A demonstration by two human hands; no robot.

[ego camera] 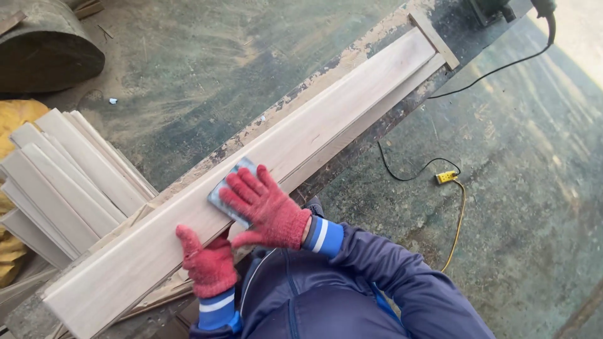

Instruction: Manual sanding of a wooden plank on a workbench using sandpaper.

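Underneath, dusty workbench (352,59) on concrete floor (527,188)

Worn narrow bench (352,59); long pale board (301,150) flat along it

A pile of pale wooden boards (69,179) lies on the left, with something yellow (16,116) poking out behind it. A big dark round drum (47,47) sits on its side in the top left corner, and the dusty green floor (207,69) has sawdust spread over it. On the right, a black cord (411,169) runs to a small yellow plug box (446,177), and a yellow cord (460,220) curls away from it.
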